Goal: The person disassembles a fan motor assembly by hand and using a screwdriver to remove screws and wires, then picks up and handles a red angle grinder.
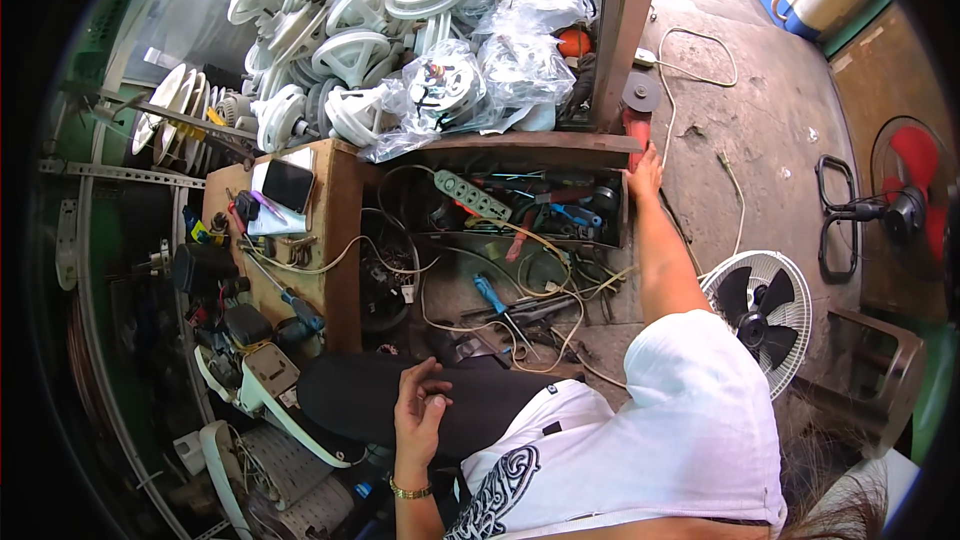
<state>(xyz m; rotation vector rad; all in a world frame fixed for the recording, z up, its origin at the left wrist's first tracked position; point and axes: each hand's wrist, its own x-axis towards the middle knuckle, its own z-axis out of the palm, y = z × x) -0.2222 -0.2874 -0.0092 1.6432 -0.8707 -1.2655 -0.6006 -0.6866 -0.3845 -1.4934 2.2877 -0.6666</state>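
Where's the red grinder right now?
In the head view, the red grinder is near the top, right of centre, just right of the brown post, with your right hand at its near end.

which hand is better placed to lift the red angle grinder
Right, most likely: the right hand is on the red angle grinder, while the left hand, seemingly empty, is well away from it.

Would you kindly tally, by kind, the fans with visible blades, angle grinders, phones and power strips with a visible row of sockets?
Fans: 2 (red-bladed fan, black-bladed fan)
Angle grinder, at the right hand: 1
Phone: 1
Power strip: 1
Total: 5
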